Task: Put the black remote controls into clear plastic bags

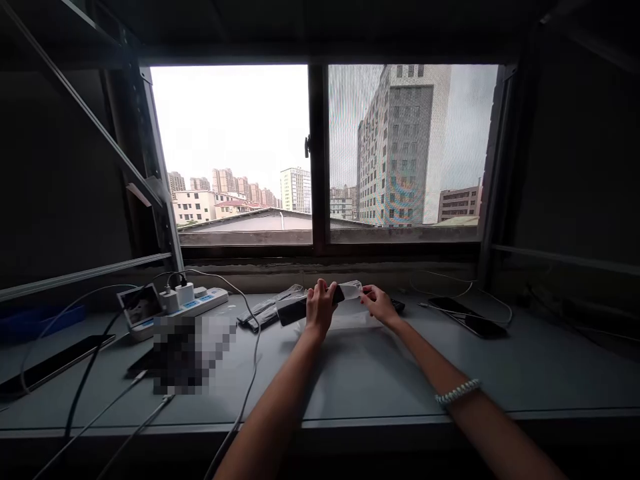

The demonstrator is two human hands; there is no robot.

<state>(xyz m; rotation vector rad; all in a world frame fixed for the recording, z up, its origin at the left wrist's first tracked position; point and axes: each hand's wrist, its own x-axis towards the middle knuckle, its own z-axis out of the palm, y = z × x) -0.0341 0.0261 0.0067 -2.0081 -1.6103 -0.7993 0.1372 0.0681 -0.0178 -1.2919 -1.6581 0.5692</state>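
Just above the worktop (380, 377), the left hand (319, 308) clasps a dark, flat bar (291, 311), the right hand (379, 305) pinching clear plastic (351, 291) at its right end; steady left, light right should, I'd judge, limit creasing.

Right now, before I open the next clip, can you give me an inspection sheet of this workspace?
Surface: grey desk
Job's things: dark flat item, clear plastic at its right end
Clutter: power strip, dark device at right; a pixelated patch hides some
Hands: left hand grips the item; right hand pinches the plastic
Cables: white cable crossing the desk, others at both sides
Surroundings: window, metal frame
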